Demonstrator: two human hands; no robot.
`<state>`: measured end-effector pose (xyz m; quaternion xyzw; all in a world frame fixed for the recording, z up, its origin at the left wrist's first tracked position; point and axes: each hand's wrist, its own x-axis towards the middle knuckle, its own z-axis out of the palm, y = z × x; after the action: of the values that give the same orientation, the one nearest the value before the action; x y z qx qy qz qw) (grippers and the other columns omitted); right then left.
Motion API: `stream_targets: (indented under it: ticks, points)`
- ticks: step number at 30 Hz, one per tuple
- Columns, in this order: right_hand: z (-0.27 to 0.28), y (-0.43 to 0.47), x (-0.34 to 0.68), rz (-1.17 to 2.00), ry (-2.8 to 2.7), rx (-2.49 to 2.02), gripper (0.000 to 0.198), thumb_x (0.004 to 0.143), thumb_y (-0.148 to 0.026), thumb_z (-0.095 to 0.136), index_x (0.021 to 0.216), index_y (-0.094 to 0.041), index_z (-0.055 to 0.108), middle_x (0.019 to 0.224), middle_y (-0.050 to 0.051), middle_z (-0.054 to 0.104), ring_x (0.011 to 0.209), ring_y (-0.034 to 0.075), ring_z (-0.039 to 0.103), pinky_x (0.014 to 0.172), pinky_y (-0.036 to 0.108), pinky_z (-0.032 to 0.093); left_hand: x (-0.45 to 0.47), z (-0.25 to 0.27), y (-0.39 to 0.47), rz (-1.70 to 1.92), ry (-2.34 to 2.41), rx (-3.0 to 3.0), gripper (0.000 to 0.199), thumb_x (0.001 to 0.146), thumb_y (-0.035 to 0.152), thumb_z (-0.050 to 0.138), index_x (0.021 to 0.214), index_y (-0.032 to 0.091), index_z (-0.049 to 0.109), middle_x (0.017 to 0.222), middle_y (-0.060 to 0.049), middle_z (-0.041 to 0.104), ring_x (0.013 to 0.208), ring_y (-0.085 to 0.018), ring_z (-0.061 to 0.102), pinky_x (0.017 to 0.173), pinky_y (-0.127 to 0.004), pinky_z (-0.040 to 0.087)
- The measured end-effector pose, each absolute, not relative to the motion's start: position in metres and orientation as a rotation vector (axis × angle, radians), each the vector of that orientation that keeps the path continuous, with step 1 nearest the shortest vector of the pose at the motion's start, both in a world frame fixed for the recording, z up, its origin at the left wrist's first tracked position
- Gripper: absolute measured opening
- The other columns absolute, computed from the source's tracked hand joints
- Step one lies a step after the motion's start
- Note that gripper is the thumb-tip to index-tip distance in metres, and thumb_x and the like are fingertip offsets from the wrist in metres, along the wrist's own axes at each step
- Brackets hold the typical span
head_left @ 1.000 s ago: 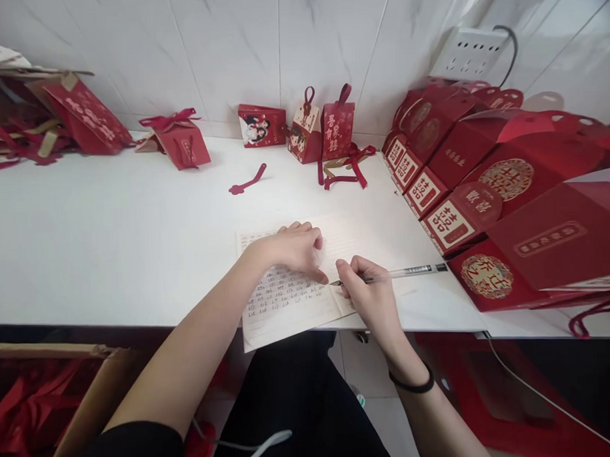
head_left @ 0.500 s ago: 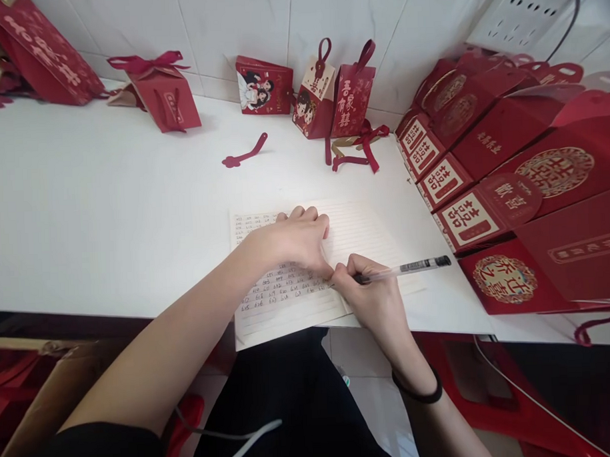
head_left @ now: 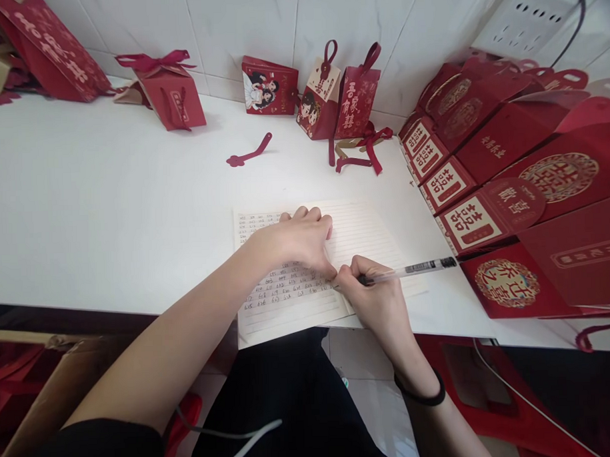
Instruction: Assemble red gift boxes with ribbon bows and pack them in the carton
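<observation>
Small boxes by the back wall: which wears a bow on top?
The red box left of the couple-picture box. A bow tops it; the couple-picture box shows none, while the cream-topped box and its right neighbour have loops.

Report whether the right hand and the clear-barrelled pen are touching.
Touching. The head view shows the right hand closed around the clear-barrelled pen, its barrel jutting out from the grip.

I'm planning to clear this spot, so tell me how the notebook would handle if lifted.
The notebook would probably flop, its open pages looking thin. It is likely light, appearing slim. Its near corner overhanging the table edge could bend easily.
</observation>
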<state>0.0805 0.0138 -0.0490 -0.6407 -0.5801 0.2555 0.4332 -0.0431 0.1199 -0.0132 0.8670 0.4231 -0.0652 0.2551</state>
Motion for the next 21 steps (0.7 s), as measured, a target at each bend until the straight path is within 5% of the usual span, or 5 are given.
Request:
stream_targets:
  ticks: [8,14,21]
  points:
    - [-0.049,0.013,0.08,0.568,-1.409,-1.548,0.032,0.074,-0.024,0.047,0.053,-0.019,0.023,0.051,-0.005,0.021,0.048,0.008,0.021,0.042,0.021,0.018,-0.045,-0.013,0.121,-0.113,1.109,2.366,0.057,0.051,0.053,0.067,0.095,0.021,0.049,0.107,-0.006,0.048,0.103,-0.029,0.041,0.085,-0.045,0.039]
    - [-0.047,0.013,0.091,0.902,-0.65,-1.171,0.037,0.07,-0.036,0.066,0.055,-0.018,0.036,0.049,-0.006,0.035,0.038,0.005,0.025,0.034,0.017,0.019,-0.048,-0.016,0.122,0.013,1.035,2.391,0.06,0.046,0.057,0.07,0.091,0.02,0.055,0.103,-0.008,0.055,0.101,-0.03,0.047,0.087,-0.044,0.039]
    - [-0.049,0.015,0.093,1.051,-0.384,-0.961,0.05,0.054,-0.044,0.08,0.052,-0.017,0.037,0.045,-0.008,0.029,0.035,0.003,0.02,0.031,0.015,0.019,-0.048,-0.035,0.164,0.794,1.257,1.926,0.013,0.073,0.029,0.056,0.072,0.018,0.062,0.076,-0.001,0.065,0.069,-0.016,0.06,0.067,-0.026,0.048]
